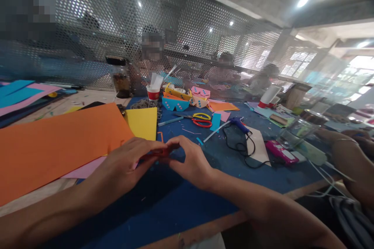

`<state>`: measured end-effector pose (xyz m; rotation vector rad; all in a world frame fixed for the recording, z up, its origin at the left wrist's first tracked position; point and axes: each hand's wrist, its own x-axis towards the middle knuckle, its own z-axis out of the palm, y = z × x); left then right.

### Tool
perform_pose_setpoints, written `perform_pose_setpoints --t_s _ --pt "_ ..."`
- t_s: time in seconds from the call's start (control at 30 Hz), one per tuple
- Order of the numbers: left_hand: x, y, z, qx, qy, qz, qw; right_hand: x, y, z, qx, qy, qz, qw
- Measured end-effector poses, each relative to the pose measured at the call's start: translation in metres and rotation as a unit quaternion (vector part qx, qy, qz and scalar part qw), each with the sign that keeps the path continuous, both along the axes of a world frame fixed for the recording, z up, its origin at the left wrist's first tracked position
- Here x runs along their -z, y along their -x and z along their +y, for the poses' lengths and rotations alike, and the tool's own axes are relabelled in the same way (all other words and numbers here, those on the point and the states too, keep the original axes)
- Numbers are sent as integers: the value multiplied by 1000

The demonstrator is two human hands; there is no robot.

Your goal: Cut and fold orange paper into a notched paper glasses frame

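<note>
A small strip of orange paper (160, 151) is pinched between my two hands above the blue table mat (163, 198). My left hand (128, 161) closes on its left part, thumb below and fingers above. At its right end, the fingertips and thumb of my right hand (189, 161) press together on it. Much of the piece is hidden by my fingers, so its full shape cannot be made out. A large orange sheet (64, 136) lies left of my hands, with a yellow sheet (143, 122) behind them.
Red and yellow scissors (201, 120), a pen (171, 121), a blue glue gun (239, 125) with a cord and a pink power strip (282, 151) lie beyond my hands. Decorated paper pieces (175, 103), a paper cup (153, 92) and a jar (121, 79) stand behind. Another person's arm (347, 155) is at right.
</note>
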<state>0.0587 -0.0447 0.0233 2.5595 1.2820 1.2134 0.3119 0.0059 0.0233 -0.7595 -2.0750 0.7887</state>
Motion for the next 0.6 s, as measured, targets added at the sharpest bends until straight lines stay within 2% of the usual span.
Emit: perform_pose_setpoints --t_s 0.2,0.33,0.4,0.47,0.53,0.6 --pt "-12 -3 1 4 -54 16 998 -8 -3 1 32 42 46 998" --pt "-24 8 10 -37 -129 -11 991 -15 -7 11 76 71 96 990" --pt "-29 16 19 -72 -138 -44 987 -17 -10 21 97 94 129 982" --pt "-32 25 28 -128 -95 -103 982 -17 -14 33 115 112 161 974" --pt "-34 31 36 -193 30 -187 963 -17 -17 44 130 130 187 965" --pt "-33 34 42 -226 142 -245 932 -17 -19 53 143 150 214 955"
